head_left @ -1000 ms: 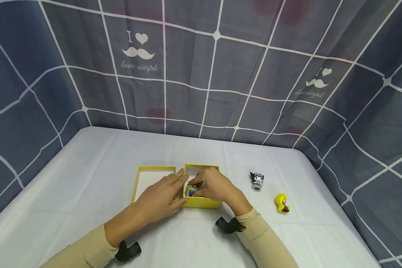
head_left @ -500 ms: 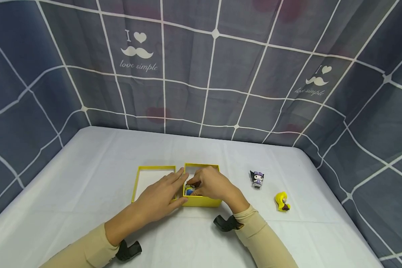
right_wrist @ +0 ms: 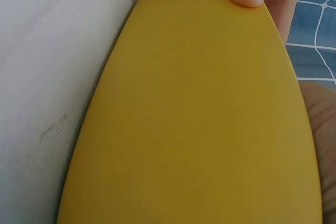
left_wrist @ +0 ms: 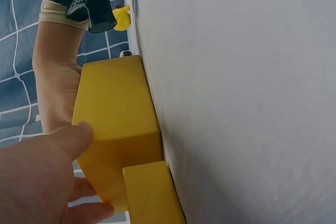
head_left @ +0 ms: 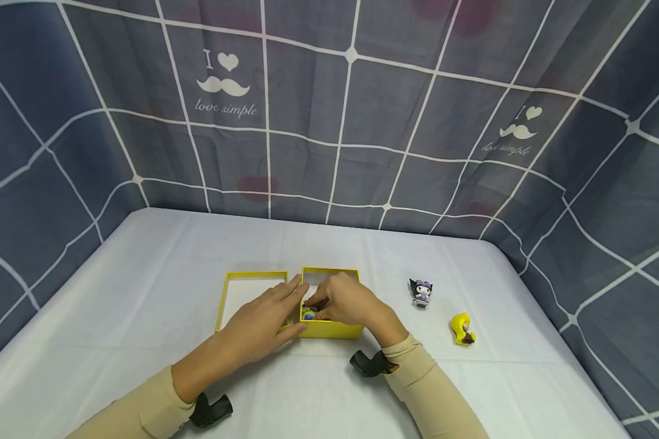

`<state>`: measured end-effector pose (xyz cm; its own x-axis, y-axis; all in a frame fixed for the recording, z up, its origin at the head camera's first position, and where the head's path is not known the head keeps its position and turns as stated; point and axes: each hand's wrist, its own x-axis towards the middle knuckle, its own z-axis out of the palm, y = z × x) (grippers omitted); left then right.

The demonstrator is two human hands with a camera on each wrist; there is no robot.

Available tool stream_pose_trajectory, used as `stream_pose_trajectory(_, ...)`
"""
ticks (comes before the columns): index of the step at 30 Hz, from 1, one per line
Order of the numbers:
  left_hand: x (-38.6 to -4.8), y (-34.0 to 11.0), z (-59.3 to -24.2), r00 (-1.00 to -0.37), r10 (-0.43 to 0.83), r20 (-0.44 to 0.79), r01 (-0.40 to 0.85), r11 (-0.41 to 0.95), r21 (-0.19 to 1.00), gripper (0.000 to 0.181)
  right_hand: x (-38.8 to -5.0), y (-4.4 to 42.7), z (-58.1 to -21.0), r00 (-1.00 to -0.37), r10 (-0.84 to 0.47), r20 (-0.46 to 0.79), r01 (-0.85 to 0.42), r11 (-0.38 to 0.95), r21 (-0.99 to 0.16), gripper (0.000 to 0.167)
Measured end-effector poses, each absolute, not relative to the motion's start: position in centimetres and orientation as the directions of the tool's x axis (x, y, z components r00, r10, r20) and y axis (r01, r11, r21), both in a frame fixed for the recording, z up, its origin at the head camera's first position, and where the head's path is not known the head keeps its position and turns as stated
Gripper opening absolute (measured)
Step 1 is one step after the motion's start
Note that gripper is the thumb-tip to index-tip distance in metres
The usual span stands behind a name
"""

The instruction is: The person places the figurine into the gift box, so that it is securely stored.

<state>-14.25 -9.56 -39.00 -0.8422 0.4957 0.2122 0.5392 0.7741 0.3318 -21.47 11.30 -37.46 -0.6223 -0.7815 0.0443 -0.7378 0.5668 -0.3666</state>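
A yellow box (head_left: 329, 330) stands open at the middle of the table in the head view. My right hand (head_left: 348, 300) reaches down into it, thumb and fingers bent around a small toy figurine (head_left: 309, 314) with blue and yellow parts, mostly hidden by the fingers. My left hand (head_left: 263, 314) lies with straight fingers along the box's left wall, its thumb at the near left corner. In the left wrist view that thumb touches the box (left_wrist: 115, 103) at its edge. The right wrist view is filled by the box's yellow side (right_wrist: 189, 114); the right fingertips are out of sight there.
A shallow yellow-rimmed lid (head_left: 257, 275) lies left of the box, partly under the left hand. To the right are a black and purple figurine (head_left: 420, 293) and a yellow figurine (head_left: 462, 330) on the white tablecloth (head_left: 159, 274). A grey gridded curtain (head_left: 307, 110) surrounds the table.
The figurine in the box shows less than before, as my right hand has shifted slightly left with it. The left hand, box and lid stay in place.
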Motion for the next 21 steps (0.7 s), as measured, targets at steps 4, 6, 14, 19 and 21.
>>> stream_pose_trajectory(4,-14.24,-9.56,-39.00,-0.844,0.493,0.210,0.536,0.773,0.339,0.071,-21.43,11.37,-37.39,-0.616,-0.787,0.026,-0.724,0.553,-0.412,0.026)
stream_pose_trajectory(6,-14.24,-9.55,-39.00,-0.845,0.493,0.208,0.535,0.774,0.340,0.071,-21.44,11.41,-37.39,-0.610,-0.792,0.024,-0.725,0.545,-0.422,0.025)
stream_pose_trajectory(14,-14.29,-9.50,-38.94,-0.842,0.496,0.213,0.539,0.772,0.337,0.071,-21.37,11.56,-37.12,-0.611,-0.791,0.022,-0.730,0.553,-0.402,0.024)
stream_pose_trajectory(19,-14.21,-9.54,-39.00,-0.845,0.492,0.211,0.536,0.776,0.334,0.071,-21.27,11.62,-36.99,-0.593,-0.804,0.044,-0.759,0.539,-0.366,0.023)
stream_pose_trajectory(21,-14.21,-9.56,-39.03,-0.843,0.493,0.214,0.538,0.775,0.333,0.071,-21.25,11.69,-36.96,-0.582,-0.811,0.060,-0.772,0.528,-0.354,0.023)
